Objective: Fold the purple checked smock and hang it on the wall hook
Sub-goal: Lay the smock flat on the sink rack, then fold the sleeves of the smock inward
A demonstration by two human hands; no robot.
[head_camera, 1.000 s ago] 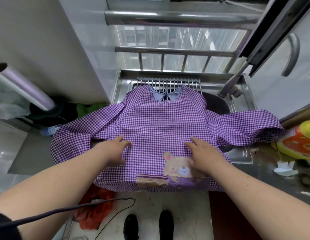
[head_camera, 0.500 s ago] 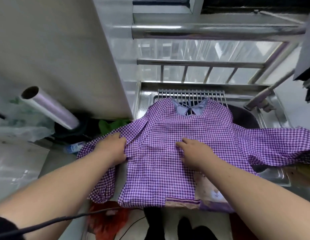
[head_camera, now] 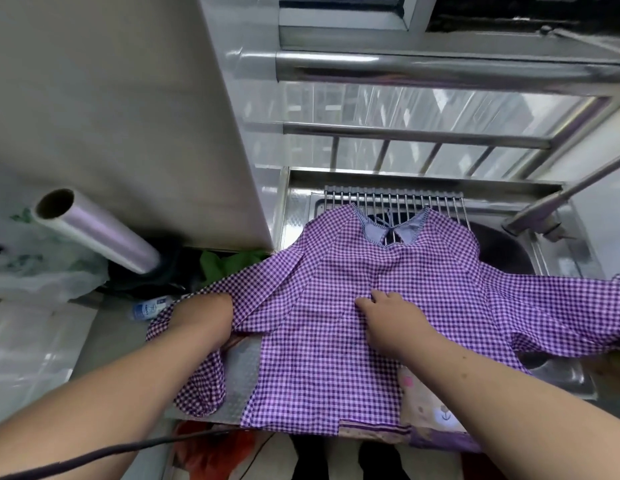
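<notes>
So the purple checked smock (head_camera: 353, 306) is lying face up and spread flat across the steel sink (head_camera: 557, 379) and the counter bit beside it, collar (head_camera: 391, 230) pointing away from the person toward the drying rack (head_camera: 398, 202), hem hanging just over the near edge. Its body runs near-to-far, straight out from the person, while the two sleeves stick out sideways, so the garment as a whole is widest left to right. That's the thing the next fold hinges on imo: each sleeve has to come in across that near-to-far centre line. The left sleeve (head_camera: 204, 375) is already bunched up and pulled in close, with its cuff drooping by the near edge, and the left hand (head_camera: 206, 315) is right on it where it meets the body. The hand looks curled into the cloth like it's gripping a fold, but its fingers are tucked out of sight so I can't say for sure. The right hand (head_camera: 391, 313) is resting on the middle of the chest, fingers loosely bent and pressing down, pinning rather than clearly holding anything. The right sleeve (head_camera: 561, 306) is laid out well off to the side, nowhere near either hand. No wall hook in view that I can spot. Off to the left there's a roll of cling film (head_camera: 97, 233) and a small bottle (head_camera: 149, 308), neither in the way.
</notes>
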